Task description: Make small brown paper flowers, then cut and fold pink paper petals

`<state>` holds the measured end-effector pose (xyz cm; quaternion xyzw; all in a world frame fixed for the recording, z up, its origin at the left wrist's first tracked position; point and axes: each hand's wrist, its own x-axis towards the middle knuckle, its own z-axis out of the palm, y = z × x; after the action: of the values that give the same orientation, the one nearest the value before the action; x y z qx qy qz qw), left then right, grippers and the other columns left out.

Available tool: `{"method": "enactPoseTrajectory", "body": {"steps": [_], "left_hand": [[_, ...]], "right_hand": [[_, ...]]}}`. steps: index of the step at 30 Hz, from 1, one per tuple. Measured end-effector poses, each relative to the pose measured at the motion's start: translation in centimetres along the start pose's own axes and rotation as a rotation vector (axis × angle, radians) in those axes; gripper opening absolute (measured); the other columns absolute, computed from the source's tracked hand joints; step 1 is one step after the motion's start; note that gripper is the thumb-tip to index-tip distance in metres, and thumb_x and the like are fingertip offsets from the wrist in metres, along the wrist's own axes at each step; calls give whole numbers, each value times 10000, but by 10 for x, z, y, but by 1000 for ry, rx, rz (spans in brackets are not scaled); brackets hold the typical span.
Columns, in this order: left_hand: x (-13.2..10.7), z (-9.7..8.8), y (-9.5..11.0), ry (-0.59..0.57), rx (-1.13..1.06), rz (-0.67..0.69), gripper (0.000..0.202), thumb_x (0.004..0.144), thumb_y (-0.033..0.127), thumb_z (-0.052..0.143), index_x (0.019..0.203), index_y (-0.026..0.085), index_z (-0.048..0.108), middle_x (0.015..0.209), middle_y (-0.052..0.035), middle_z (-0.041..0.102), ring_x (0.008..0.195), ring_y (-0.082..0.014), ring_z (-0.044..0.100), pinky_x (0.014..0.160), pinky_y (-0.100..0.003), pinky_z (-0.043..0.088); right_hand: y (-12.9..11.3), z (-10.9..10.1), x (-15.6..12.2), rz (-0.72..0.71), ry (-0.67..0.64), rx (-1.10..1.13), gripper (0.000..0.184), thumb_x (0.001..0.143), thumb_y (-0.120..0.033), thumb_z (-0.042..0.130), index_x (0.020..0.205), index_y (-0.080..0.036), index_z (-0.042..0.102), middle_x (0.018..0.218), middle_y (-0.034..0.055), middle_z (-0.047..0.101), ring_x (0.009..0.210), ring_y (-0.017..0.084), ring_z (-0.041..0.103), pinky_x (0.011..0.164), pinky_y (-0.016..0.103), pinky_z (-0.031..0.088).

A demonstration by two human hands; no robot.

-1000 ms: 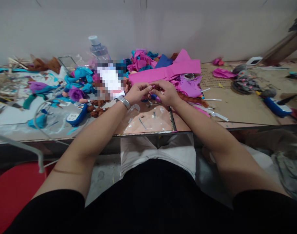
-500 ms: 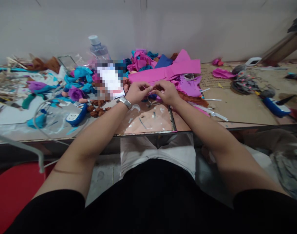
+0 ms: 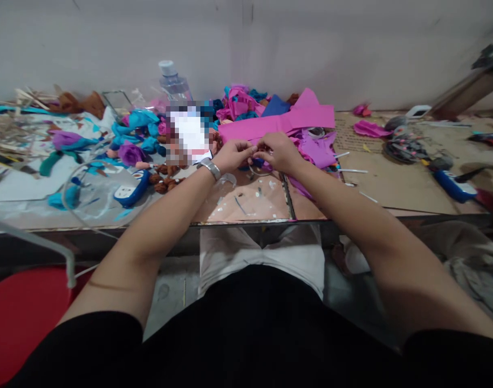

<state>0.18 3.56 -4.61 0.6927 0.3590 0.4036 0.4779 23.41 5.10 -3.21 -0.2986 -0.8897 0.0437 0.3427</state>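
Note:
My left hand (image 3: pixel 234 156), with a silvery watch (image 3: pixel 211 168) at the wrist, is closed in a pinch over the table edge side of the pile. Fingertip to fingertip with it, my right hand (image 3: pixel 280 152) is also pinched. What they hold is too small and covered to make out. Just below the fingers a thin pale loop (image 3: pixel 262 173) shows. A flat pink crepe paper strip (image 3: pixel 276 123) lies behind both hands, and crumpled purple paper (image 3: pixel 321 152) is beside my right wrist.
Left of my hands are a blurred-out phone (image 3: pixel 192 132), brown paper balls (image 3: pixel 165 180) and a blue-and-white device (image 3: pixel 131 188). A plastic bottle (image 3: pixel 174 83) stands behind. Cardboard (image 3: pixel 392 183), a grey bundle (image 3: pixel 406 148) and another blue device (image 3: pixel 454 186) are at right. A red stool (image 3: pixel 24 334) is lower left.
The view has shifted slightly. My hands stay together, with the right one turned a little. The brown strip that lay beside my right wrist no longer shows there.

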Motion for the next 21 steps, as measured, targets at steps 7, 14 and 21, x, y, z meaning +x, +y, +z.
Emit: {"method": "enactPoseTrajectory", "body": {"steps": [7, 14, 21], "left_hand": [[4, 2, -6, 82, 2, 17, 499, 965, 649, 854, 840, 175, 759, 713, -41, 740, 558, -114, 562, 541, -243, 413], [8, 4, -15, 87, -16, 45, 545, 923, 724, 863, 936, 187, 772, 743, -28, 753, 619, -131, 645, 581, -233, 488], [5, 3, -10, 34, 25, 64, 419, 985, 601, 842, 953, 188, 779, 765, -35, 754, 652, -139, 670, 603, -236, 500]], "right_hand": [[-8, 2, -5, 31, 40, 25, 396, 1043, -524, 761, 1197, -166, 826, 1098, 160, 840, 1005, 344, 721, 976, 484, 514], [-10, 1, -21, 38, 65, -2, 559, 1129, -662, 569, 1296, -200, 836, 1172, 171, 858, 1096, 363, 741, 1067, 526, 507], [-8, 8, -24, 29, 151, 23, 663, 1113, -760, 547, 1281, -198, 856, 1106, 156, 862, 1011, 331, 760, 1001, 488, 542]]}}
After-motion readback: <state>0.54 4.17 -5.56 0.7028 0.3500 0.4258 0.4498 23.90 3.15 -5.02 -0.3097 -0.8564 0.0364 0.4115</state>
